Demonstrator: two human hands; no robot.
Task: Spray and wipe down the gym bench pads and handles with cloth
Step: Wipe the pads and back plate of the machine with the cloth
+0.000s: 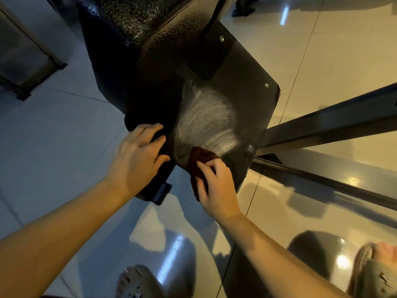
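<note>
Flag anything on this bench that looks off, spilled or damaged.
A whitish, streaky patch stands out on the dark panel, just above the brown cloth that the right hand grips. It looks like spray film or smeared dust rather than damage. Nothing else looks askew.

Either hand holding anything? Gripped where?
Right hand grips the brown cloth by its near, bunched end. Left hand holds nothing; it rests on the black pad.

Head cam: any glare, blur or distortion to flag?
Head view: dim light, cooler at left and warmer at right; glossy tiled floor throws bright lamp streaks; black textured bench pad nearly crushed to black at left; pale streaky sheen beside the dark brown cloth; right hand slightly soft; wide-angle bends frame edges.
</note>
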